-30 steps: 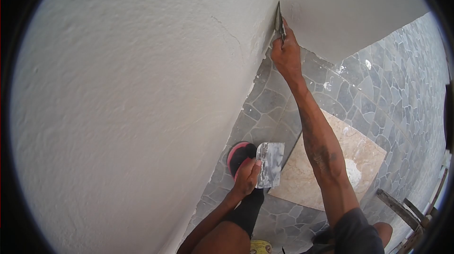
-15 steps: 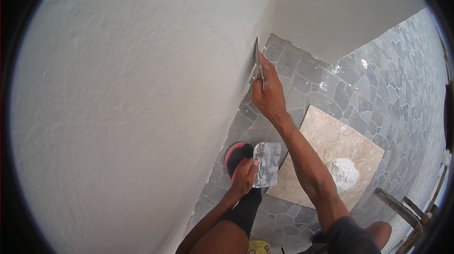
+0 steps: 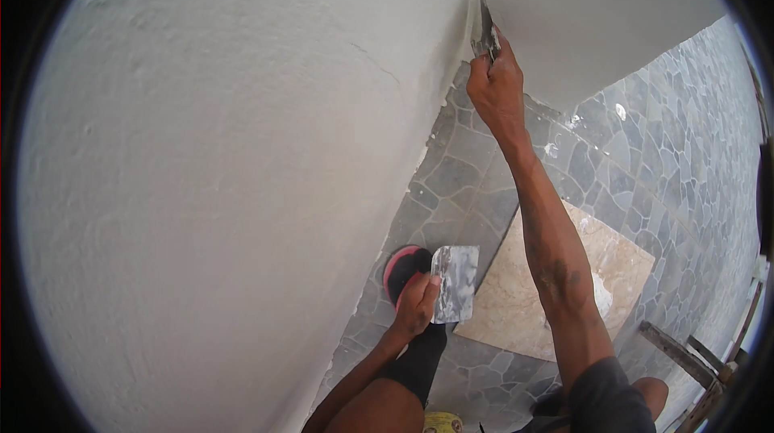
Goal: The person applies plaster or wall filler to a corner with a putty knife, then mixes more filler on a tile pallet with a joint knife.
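Note:
My right hand [image 3: 497, 98] reaches far forward, closed around a putty knife [image 3: 485, 28]. Its thin blade points up into the corner where the left wall [image 3: 242, 151] meets the far wall [image 3: 580, 22]. Lower down, my left hand [image 3: 417, 304] grips a flat, putty-smeared scraper plate [image 3: 457, 284] by its left edge, above my foot. White putty [image 3: 601, 294] lies in a mound on a beige tile [image 3: 516, 296]; my right forearm partly hides it.
Grey stone-patterned paving [image 3: 451, 183] covers the floor, with white splatters near the far wall. At the right lie wooden pieces [image 3: 677, 351]. A yellow container [image 3: 442, 422] shows at the bottom edge. My foot wears a black-and-pink sandal [image 3: 395, 268].
My right hand with the putty knife has moved up and right, from the left wall's lower edge to the corner. The left hand and scraper plate have barely moved.

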Demonstrator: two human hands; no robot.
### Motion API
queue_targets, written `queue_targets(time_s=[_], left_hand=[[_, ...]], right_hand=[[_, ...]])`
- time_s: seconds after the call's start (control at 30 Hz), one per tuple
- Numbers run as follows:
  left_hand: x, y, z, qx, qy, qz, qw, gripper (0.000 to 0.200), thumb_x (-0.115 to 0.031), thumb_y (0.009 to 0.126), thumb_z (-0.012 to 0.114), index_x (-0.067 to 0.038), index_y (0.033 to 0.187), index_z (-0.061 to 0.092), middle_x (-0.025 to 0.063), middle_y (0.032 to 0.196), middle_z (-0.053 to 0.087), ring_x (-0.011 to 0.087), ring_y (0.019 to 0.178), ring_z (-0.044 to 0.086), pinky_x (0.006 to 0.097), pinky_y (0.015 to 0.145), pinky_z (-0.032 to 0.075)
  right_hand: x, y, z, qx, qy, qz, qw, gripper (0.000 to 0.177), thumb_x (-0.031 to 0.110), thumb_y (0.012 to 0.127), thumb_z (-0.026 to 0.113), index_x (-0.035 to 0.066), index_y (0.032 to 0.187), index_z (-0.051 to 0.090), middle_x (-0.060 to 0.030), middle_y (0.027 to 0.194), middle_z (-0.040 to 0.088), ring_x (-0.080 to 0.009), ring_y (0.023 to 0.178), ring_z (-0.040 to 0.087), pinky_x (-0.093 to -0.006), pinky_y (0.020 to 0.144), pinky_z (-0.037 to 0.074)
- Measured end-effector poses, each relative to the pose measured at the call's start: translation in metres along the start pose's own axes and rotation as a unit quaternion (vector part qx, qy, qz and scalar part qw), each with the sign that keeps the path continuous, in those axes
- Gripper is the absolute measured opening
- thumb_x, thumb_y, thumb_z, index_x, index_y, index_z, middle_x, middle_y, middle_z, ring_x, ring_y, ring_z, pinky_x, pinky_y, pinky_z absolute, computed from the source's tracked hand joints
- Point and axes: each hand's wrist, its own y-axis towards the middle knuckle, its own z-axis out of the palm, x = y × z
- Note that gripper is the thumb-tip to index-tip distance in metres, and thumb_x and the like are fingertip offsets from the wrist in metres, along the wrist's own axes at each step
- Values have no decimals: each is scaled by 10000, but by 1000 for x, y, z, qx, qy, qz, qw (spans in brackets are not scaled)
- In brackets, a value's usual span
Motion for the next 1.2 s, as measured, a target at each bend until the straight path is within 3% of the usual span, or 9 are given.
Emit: queue_targets(time_s=[0.07,0.3,0.47,0.6,0.83,0.87,0.97,1.1,1.2], left_hand=[[2,1,1,-6,-9,4,1000,312,-241,1041,450,-8,841,505,98,697,447,197,664,442,350,656,393],[3,-1,-2,5,12,-18,1000,315,-234,1033,444,24,872,530,122,741,506,199,703,482,345,689,413],[4,-1,-1,6,3,-20,1000,316,-236,1034,443,23,879,535,115,740,504,195,702,473,343,692,410],[2,1,2,-6,-12,13,1000,301,-227,1043,453,-7,840,484,93,688,419,181,654,415,333,637,375],[-4,0,1,3,-18,-6,1000,299,-233,1047,451,-10,853,497,65,691,424,156,665,420,327,636,376],[-1,0,1,4,-18,-7,1000,299,-234,1047,451,-9,856,501,62,692,425,154,666,422,326,637,377],[-3,1,3,1,-21,-1,1000,300,-237,1047,453,-7,863,507,60,695,429,155,669,429,325,642,381],[3,0,3,-6,-17,-2,1000,298,-236,1046,455,-6,865,511,68,703,435,164,672,437,325,656,389],[3,-1,3,-12,-24,5,1000,293,-232,1042,461,-7,862,512,77,704,440,173,672,437,328,660,391]], right_hand=[[-9,4,6,-15,-19,-41,999,469,79,933,474,-70,1378,473,-104,748,587,-148,655,548,-297,656,478],[-18,7,15,-14,-36,-70,997,506,58,910,459,-46,1406,461,-131,771,599,-167,656,561,-307,673,489],[-6,4,14,33,11,-29,999,538,1,887,443,-20,1424,424,-242,1348,536,-383,1219,557,-398,1031,450],[3,-5,15,42,16,-43,998,562,-26,875,447,-19,1436,409,-233,1358,519,-375,1198,564,-399,1015,461],[23,-44,25,29,-18,-75,997,597,-50,876,443,11,1466,379,-237,1385,484,-350,1175,583,-384,894,525],[29,-52,24,51,-8,-36,998,613,-70,865,445,15,1468,374,-226,1400,470,-350,1217,554,-391,918,518],[35,-77,25,53,3,-57,997,625,-81,858,443,13,1471,366,-222,1402,469,-357,1207,560,-397,951,500],[35,-97,0,125,7,-42,991,646,-62,828,464,-4,1462,355,-235,1375,475,-374,1246,527,-409,1015,468],[15,-87,-10,97,45,63,992,574,-25,861,461,-7,1432,413,-245,1300,539,-350,1179,573,-388,983,470]])
